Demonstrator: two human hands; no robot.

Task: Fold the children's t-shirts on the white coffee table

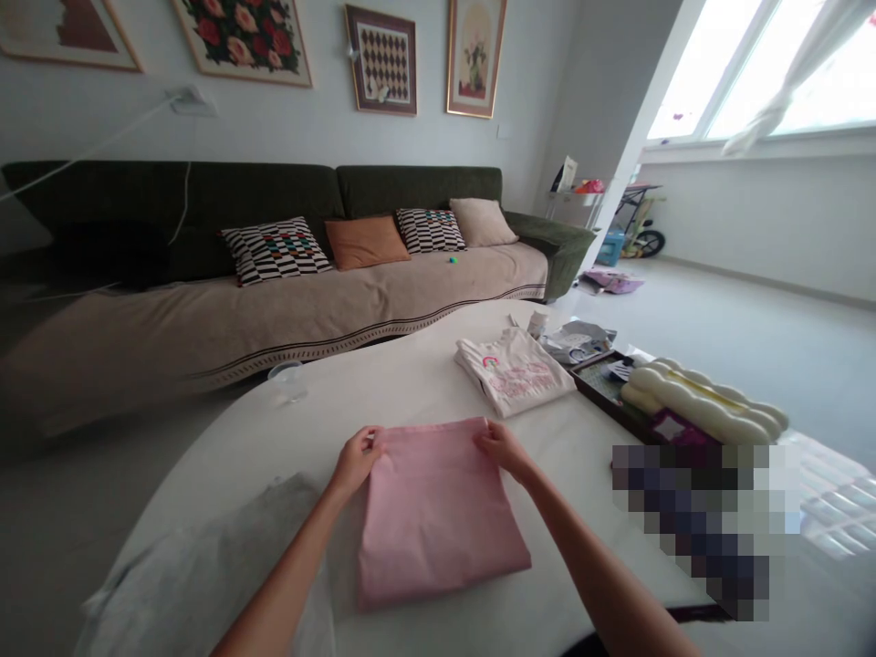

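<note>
A pink cloth (438, 516), folded into a flat rectangle, lies on the white table in front of me. My left hand (357, 458) grips its far left corner, the thumb on top and the fingers at the edge. At the far right corner my right hand (503, 449) pinches the cloth in the same way. Just beyond my right hand sits a folded white T-shirt (516, 374) with a pink print and a small rainbow. Left of my left forearm, a crumpled translucent plastic bag (225, 557) is spread on the table.
A clear plastic cup (288, 379) stands near the table's (383, 388) far left edge. At right are a dark-rimmed tray (602, 388), a cream puffy tissue cover (704, 401) and a silver packet (580, 340). A sofa (411, 292) with several cushions runs behind the table. One patch at right is pixelated.
</note>
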